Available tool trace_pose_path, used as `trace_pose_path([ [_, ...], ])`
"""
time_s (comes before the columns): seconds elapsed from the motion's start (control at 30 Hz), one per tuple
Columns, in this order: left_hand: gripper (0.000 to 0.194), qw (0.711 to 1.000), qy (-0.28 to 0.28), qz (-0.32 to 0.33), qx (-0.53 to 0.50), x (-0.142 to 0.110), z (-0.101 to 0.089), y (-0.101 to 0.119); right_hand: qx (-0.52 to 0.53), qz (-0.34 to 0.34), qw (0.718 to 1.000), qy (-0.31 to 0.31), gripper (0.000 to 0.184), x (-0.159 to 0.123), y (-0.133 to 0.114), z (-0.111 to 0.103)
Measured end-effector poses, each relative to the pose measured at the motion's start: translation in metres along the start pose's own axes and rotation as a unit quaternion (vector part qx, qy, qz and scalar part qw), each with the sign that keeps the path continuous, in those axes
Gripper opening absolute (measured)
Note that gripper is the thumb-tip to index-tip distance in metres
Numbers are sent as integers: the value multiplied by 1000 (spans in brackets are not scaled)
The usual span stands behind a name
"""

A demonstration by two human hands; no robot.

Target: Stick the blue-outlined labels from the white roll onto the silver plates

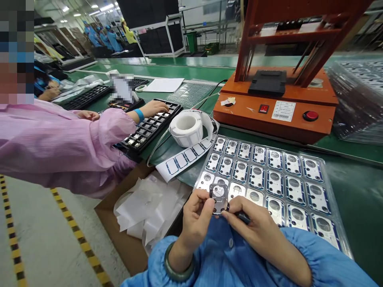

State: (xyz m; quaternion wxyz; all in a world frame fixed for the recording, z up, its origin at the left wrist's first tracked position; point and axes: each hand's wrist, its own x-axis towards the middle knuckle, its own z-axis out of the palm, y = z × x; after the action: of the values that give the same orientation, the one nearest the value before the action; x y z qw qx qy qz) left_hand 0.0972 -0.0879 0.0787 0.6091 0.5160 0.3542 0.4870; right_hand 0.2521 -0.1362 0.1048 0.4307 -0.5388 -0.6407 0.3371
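Observation:
I hold a small rectangular plate [219,195] with rounded corners, a round mark and small black dots, just over the near edge of a clear tray [326,175]. My left hand [194,219] pinches its left side between thumb and fingers. At its lower right corner, the fingers of my right hand [257,221] are closed on the plate. Something dark shows beneath the right fingers, but I cannot make out what it is. Rows of silver-white plates with blue edging [257,176] fill the tray pockets.
A roll of labels [186,127] trails a strip [182,160] beside the tray. An orange press [245,115] stands behind. A cardboard box [119,243] of discarded backing paper [149,207] is at lower left. A co-worker in a pink sleeve [60,139] reaches over a black tray [140,137].

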Motion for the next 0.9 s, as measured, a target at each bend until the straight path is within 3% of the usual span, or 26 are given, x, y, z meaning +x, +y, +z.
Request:
trace_pose_path([
  [0.13,16,999,3,19,34,-1,0,1,2,11,1000,-14,14,-2,0,1],
  [0.37,23,989,66,38,130,-2,2,1,-13,22,999,-41,14,-4,0,5],
  [0.7,18,984,72,63,152,-4,2,-6,-9,29,998,-55,12,-6,0,6],
  [0.9,22,968,110,62,218,-4,0,-7,-21,18,998,-58,11,-6,0,8],
])
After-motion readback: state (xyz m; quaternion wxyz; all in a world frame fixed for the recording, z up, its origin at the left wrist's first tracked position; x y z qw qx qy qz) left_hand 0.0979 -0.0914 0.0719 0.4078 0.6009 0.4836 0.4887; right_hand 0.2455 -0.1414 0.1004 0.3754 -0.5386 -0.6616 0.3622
